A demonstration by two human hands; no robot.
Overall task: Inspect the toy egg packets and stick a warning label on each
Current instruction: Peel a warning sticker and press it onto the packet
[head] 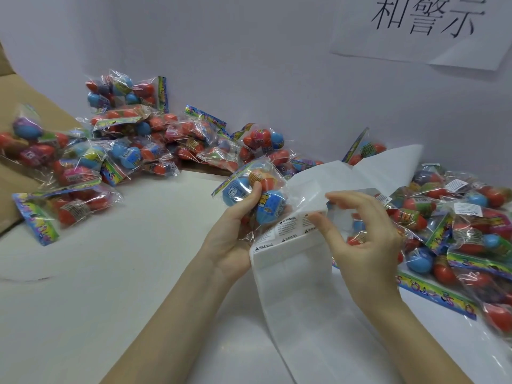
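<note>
My left hand (235,231) grips a clear packet of toy eggs (257,192), with blue and orange eggs inside, held above the white table. A long white label backing strip (293,261) runs from the table's front edge up between my hands and carries several small warning labels (288,225). My right hand (363,231) hovers over the strip with thumb and forefinger curved at the edge of the labels; whether they pinch one I cannot tell.
A heap of toy egg packets (133,145) lies at the left and back, partly on brown cardboard (16,173). Another heap (465,225), some with white labels, lies at the right. A paper sign (426,26) hangs on the wall.
</note>
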